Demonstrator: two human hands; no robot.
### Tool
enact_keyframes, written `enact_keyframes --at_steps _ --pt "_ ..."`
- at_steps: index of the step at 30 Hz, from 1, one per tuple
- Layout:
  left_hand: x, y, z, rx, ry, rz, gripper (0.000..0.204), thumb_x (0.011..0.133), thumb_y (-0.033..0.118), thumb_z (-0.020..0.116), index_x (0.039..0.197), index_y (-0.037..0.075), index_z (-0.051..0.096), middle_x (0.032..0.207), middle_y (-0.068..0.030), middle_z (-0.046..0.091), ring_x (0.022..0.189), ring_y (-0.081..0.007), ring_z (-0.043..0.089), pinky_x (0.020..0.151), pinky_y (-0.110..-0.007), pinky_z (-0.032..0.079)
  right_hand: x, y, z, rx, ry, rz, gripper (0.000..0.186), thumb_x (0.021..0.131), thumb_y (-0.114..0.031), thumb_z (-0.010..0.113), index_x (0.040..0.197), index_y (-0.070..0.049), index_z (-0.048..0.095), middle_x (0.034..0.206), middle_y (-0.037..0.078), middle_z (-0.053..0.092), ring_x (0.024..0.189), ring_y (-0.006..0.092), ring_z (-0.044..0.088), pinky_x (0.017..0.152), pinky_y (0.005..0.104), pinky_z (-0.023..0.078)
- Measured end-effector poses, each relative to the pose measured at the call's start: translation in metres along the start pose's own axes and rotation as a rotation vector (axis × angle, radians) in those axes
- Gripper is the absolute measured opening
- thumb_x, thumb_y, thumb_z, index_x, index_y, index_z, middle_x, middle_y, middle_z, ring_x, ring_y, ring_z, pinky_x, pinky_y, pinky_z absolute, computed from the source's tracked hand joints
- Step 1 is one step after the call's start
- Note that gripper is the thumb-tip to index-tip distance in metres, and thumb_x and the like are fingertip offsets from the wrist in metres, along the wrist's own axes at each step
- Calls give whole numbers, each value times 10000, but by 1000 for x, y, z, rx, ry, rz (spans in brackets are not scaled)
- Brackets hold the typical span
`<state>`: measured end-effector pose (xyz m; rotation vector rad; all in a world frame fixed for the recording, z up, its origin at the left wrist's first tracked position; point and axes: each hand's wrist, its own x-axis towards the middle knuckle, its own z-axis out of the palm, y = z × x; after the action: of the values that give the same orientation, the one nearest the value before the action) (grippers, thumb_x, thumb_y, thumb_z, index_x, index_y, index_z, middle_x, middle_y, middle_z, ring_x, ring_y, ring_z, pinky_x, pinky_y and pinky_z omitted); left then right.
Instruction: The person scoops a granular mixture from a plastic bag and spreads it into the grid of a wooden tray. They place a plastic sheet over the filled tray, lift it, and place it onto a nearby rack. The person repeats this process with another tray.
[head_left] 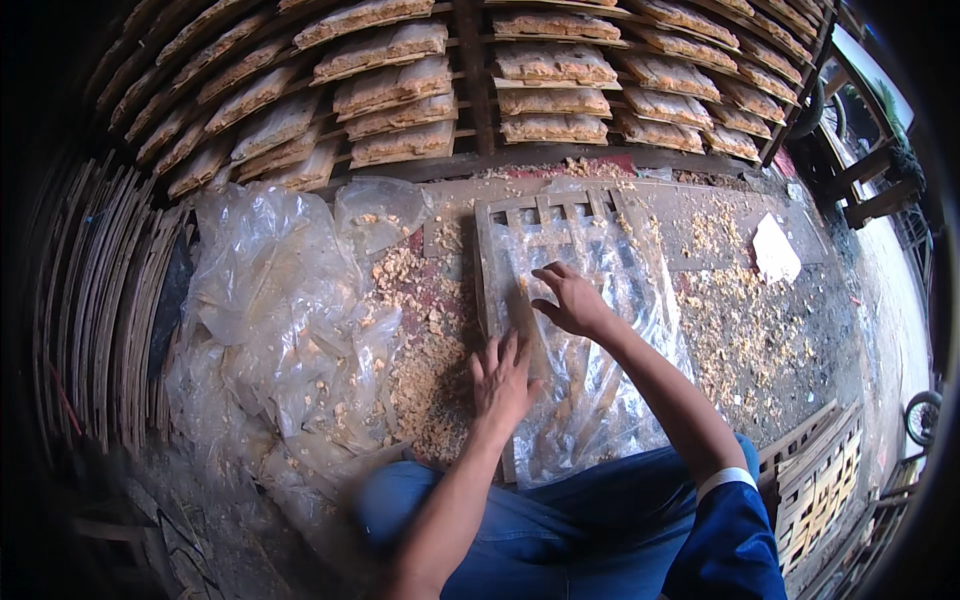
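A slatted wooden tray [491,218] lies on the littered floor in front of my bent knees, with a clear crinkled plastic sheet [618,389] spread over it. My left hand [500,381] rests at the left edge of tray and sheet, fingers apart and slightly bent. My right hand [567,298] is higher up on the sheet, or just over it, thumb and fingers apart and curved; I cannot tell whether it touches. Neither hand shows anything held. Orange-brown crumbs [421,369] lie scattered beside the tray.
Racks of flat packed orange-brown slabs [554,65] line the back. A heap of clear plastic [257,285] lies at left, beside stacked thin slatted boards [103,306]. A white scrap [776,247] lies at right; more woven trays [815,485] and a wheel [921,420] are at the right edge.
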<state>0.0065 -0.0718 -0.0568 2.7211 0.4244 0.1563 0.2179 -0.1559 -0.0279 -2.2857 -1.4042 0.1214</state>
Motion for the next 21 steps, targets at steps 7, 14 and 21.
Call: enact_keyframes --at_steps 7,14,21 --pt "1 3 -6 9 -119 -89 712 892 288 746 1530 145 466 1651 -98 325 1546 -377 213 1187 -725 169 29 -15 30 -25 51 -136 386 801 -137 721 1182 -80 691 1139 158 669 1109 363 586 988 441 506" --pt "1 2 1 2 -82 -100 716 887 250 752 1531 137 461 1643 -98 335 1535 -386 236 1184 -728 176 37 -17 36 -190 4 -146 236 851 -107 660 1066 -112 758 1033 101 703 1049 313 600 973 415 502" --pt "2 6 0 -13 -59 -82 711 879 261 760 1517 121 477 1630 -90 359 1528 -376 251 1175 -737 183 19 0 67 -260 139 -129 194 875 -88 642 1024 -82 767 1001 100 715 1011 296 625 925 394 526"
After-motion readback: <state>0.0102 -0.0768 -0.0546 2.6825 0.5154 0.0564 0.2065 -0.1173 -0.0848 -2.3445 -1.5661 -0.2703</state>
